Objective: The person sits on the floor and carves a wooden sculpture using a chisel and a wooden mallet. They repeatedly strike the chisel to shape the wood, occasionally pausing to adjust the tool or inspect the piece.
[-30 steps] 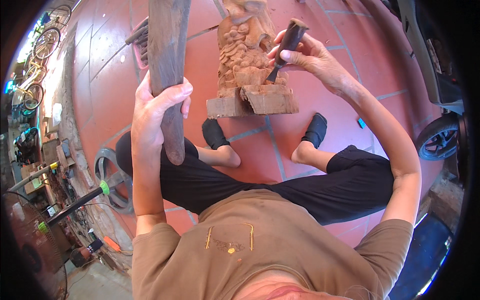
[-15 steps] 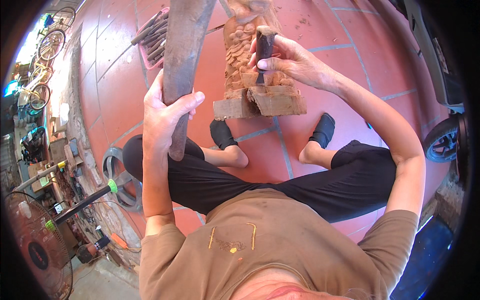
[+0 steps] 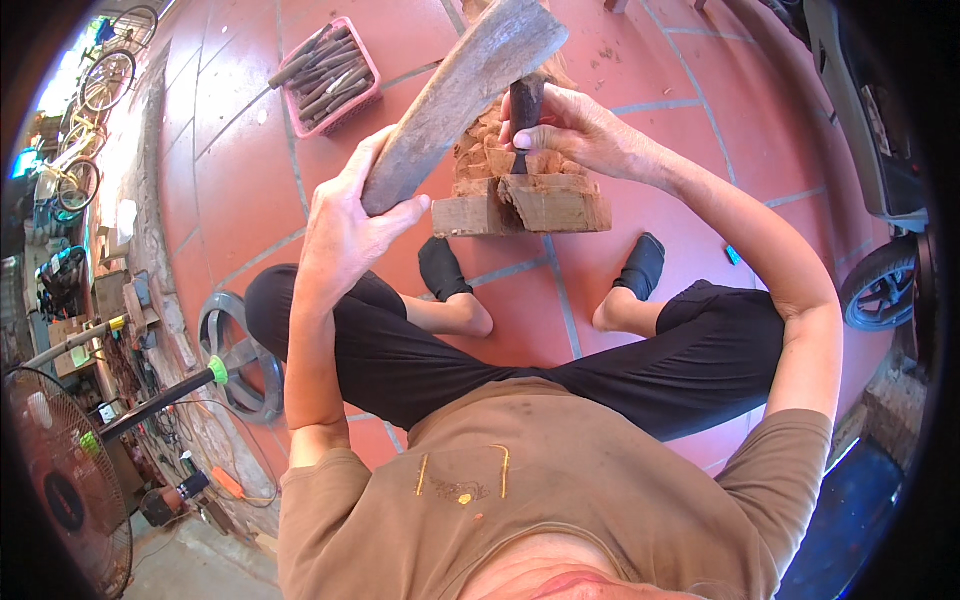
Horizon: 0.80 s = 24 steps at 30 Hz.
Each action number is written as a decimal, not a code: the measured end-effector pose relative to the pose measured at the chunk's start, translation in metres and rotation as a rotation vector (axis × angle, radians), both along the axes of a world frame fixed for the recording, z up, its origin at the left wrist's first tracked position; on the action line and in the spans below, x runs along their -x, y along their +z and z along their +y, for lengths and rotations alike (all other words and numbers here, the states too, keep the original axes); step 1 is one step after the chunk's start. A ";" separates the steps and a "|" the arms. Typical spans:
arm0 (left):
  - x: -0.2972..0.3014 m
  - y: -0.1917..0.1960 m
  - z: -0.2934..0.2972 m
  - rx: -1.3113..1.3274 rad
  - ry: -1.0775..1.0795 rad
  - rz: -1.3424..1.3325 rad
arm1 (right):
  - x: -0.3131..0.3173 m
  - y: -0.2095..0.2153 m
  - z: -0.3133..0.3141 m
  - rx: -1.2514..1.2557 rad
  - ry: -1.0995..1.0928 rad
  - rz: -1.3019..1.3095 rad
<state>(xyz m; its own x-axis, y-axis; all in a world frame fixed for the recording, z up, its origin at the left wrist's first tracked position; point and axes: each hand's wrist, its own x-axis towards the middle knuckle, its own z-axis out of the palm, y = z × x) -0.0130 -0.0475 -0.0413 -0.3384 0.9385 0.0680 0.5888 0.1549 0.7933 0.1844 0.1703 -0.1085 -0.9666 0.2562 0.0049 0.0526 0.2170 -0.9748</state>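
My left hand (image 3: 350,220) is closed round the lower end of a flat wooden mallet (image 3: 465,95), a long grey-brown club that slants up to the right. Its broad end reaches the top of a dark-handled chisel (image 3: 526,105); I cannot tell whether they touch. The chisel stands nearly upright in my right hand (image 3: 585,130), gripped between thumb and fingers. Its lower end meets the carved wooden sculpture (image 3: 485,160) just above the split block base (image 3: 555,205). The mallet hides much of the carving's upper part.
A pink basket (image 3: 375,88) of several carving tools stands on the red tiled floor (image 3: 230,180) at the far left. A standing fan (image 3: 70,490) with its round base (image 3: 215,335) is at left. A vehicle wheel (image 3: 882,283) is at right. My socked feet flank the block.
The mallet has swung from near upright to a rightward slant, its broad end now at the chisel's top. The tool basket has come into fuller view. My right hand stays nearly in place.
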 end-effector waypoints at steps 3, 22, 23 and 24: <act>0.006 0.017 -0.005 -0.002 0.011 -0.101 | 0.002 0.007 -0.007 -0.113 0.006 -0.043; 0.014 0.064 0.008 -0.192 -0.030 -0.085 | 0.005 0.015 -0.020 -0.203 -0.027 -0.026; 0.014 0.064 0.008 -0.141 -0.055 -0.015 | 0.005 0.016 -0.021 -0.194 -0.037 -0.045; 0.013 0.063 0.006 -0.091 -0.079 0.055 | 0.005 0.017 -0.021 -0.186 -0.046 -0.062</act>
<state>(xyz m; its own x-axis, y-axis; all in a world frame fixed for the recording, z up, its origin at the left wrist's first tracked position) -0.0264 -0.0412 0.0221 -0.2568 0.9514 0.1702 0.6397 0.0353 0.7678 0.1793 0.1490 -0.0914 -0.9538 0.3003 -0.0031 0.1253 0.3886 -0.9128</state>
